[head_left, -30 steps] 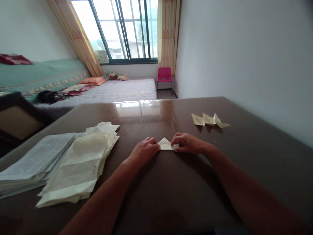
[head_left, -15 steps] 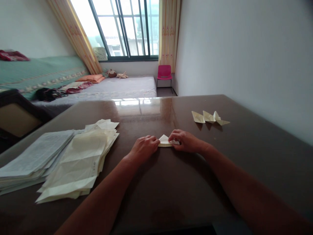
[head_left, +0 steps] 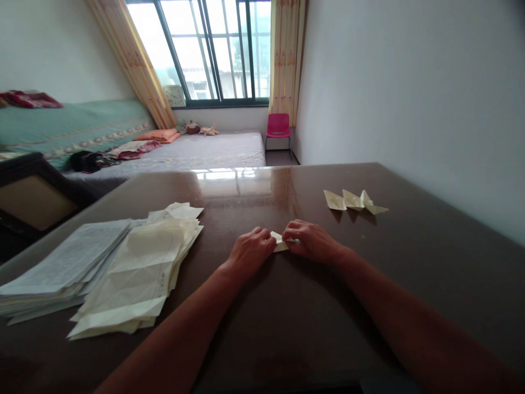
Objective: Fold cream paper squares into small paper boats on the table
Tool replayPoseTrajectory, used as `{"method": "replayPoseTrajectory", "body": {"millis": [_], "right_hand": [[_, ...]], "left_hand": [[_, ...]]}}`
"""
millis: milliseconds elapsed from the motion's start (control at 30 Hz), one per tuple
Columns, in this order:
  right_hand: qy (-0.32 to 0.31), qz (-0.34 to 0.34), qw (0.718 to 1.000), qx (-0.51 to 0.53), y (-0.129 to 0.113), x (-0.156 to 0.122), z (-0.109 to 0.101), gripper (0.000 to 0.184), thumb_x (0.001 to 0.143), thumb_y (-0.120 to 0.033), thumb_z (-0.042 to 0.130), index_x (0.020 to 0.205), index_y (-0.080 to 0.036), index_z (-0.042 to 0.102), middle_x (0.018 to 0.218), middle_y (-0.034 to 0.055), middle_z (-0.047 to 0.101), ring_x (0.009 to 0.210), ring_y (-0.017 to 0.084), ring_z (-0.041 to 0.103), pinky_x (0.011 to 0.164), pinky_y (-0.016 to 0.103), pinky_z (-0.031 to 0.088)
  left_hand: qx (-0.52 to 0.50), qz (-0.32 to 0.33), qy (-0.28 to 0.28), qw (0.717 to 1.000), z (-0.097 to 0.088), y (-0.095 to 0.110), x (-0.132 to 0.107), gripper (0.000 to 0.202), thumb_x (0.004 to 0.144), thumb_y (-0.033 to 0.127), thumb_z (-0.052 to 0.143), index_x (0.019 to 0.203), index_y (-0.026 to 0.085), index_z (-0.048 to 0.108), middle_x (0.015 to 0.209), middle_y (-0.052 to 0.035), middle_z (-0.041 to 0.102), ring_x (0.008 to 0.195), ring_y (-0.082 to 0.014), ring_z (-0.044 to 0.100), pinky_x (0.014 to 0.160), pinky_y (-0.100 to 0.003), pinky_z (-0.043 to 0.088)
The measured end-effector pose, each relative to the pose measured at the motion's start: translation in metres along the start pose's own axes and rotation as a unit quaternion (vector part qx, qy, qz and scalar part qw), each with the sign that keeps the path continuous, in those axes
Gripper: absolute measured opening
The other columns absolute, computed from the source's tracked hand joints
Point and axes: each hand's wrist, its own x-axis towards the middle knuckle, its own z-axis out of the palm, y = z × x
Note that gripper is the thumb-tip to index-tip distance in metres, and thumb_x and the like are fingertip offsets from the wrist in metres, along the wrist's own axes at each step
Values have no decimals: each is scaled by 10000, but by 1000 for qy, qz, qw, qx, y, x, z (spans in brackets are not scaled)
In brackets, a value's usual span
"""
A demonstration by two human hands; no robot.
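fingers on folded paper, printed sheets, illegible

The left hand and right hand partly hide the folded paper.

Cream paper, brown table, magenta chair, pink-patterned yellow curtain

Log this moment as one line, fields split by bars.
left hand: holds folded paper, left end | right hand: holds same paper, right end | beyond right hand: folded paper pieces | table, left: paper stacks
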Motion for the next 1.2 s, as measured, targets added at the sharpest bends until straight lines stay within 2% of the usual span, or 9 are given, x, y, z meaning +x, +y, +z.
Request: {"method": "replayPoseTrajectory", "body": {"millis": [67, 167, 333, 400, 467, 600, 733, 967, 1200], "right_hand": [[17, 5, 1000, 26, -1, 1, 2, 109, 802, -172, 565, 876, -222, 629, 897, 34, 605, 845, 162, 545, 715, 253, 389], [69, 69, 992, 83, 0, 4, 9, 161, 768, -203, 603, 926, -211, 568, 923, 26, 589, 789, 144, 553, 687, 253, 420], [154, 191, 947, 210, 1, 9, 20, 448, 703, -372, 679, 1042, -194, 447, 968, 38, 560, 696, 123, 567, 613, 256, 467], [158, 219, 928, 257, -4, 11, 22, 491, 705, -407, 672, 1062, -187, 417, 913, 34, 573, 671, 130, 575, 586, 260, 473], [130, 236, 919, 287, -13, 12, 21, 408, 726, -406, 645, 991, -189, 424, 787, 4, 582, 620, 132, 565, 544, 254, 457], [92, 216, 935, 266, -28, 13, 16, 214, 745, -334, 603, 787, -206, 437, 656, -30, 561, 562, 115, 519, 510, 229, 404], [129, 173, 949, 231, -27, 12, 10, 135, 768, -272, 555, 739, -210, 438, 617, -44, 513, 534, 100, 473, 504, 218, 369], [147, 71, 973, 165, -15, 8, 10, 148, 720, -119, 538, 803, -209, 454, 821, 0, 510, 659, 107, 513, 621, 235, 429], [122, 113, 964, 206, -7, 9, 20, 148, 761, -171, 551, 869, -202, 455, 785, -16, 506, 628, 101, 518, 565, 218, 424]], "left_hand": [[-3, 4, 5, 1000, 1, 3, 1, 204, 935, 268, 443, 838, 191, 605, 849, -49, 594, 844, -172, 537, 649, -250, 415], [-17, -9, 14, 1000, 2, 3, 2, 184, 935, 249, 436, 851, 183, 585, 843, -43, 576, 793, -154, 538, 663, -248, 427], [-80, -35, 83, 993, 2, 2, 1, 192, 944, 231, 376, 919, 182, 559, 872, -37, 567, 769, -139, 541, 695, -243, 440], [-113, -54, 106, 986, 1, 4, 2, 147, 926, 217, 396, 927, 187, 540, 872, -32, 564, 746, -133, 544, 681, -238, 442], [-155, -73, 125, 977, 1, 8, 2, 97, 904, 206, 421, 917, 196, 516, 870, -23, 557, 717, -124, 544, 663, -233, 439], [-242, -117, 144, 953, 2, 12, 3, 27, 875, 220, 445, 890, 209, 465, 859, -8, 533, 685, -118, 548, 627, -233, 437], [-292, -162, 143, 932, 5, 11, 4, 45, 850, 233, 457, 884, 215, 434, 811, 13, 526, 649, -114, 529, 610, -241, 435], [-308, -165, 158, 923, 11, 3, 4, 92, 815, 240, 490, 851, 212, 410, 794, 28, 479, 621, -97, 478, 590, -233, 416], [-359, -174, 136, 907, 26, -5, 6, 114, 781, 173, 481, 845, 212, 395, 771, 31, 500, 656, -109, 517, 598, -234, 428]]}}
